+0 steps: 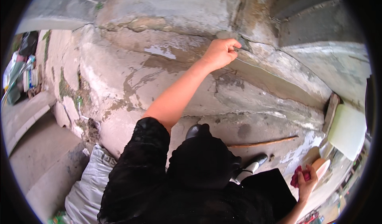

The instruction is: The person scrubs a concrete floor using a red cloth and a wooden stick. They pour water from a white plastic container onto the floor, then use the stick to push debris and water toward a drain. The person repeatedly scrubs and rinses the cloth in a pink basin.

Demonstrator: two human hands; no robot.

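Note:
My left hand (pixel 221 54) reaches out over the wet concrete floor (pixel 179 83), near a shallow gutter of standing water (pixel 268 80). Its fingers are curled in, the thumb close to the index finger, and no object shows between them. At the lower right, my right hand (pixel 307 183) grips a crumpled dark red cloth (pixel 295 177). Just beyond that hand is an orange-pink thing with a pale rim (pixel 320 167), perhaps a bowl. I cannot tell whether the hand touches it.
A thin wooden stick (pixel 262 143) lies on the floor near a dark shoe (pixel 259 159). At the right stands a pale plastic container (pixel 347 131) beside a wooden block (pixel 331 112). A white woven sack (pixel 89 185) leans by a concrete step (pixel 56 164). Concrete ledges (pixel 322 27) rise beyond the gutter.

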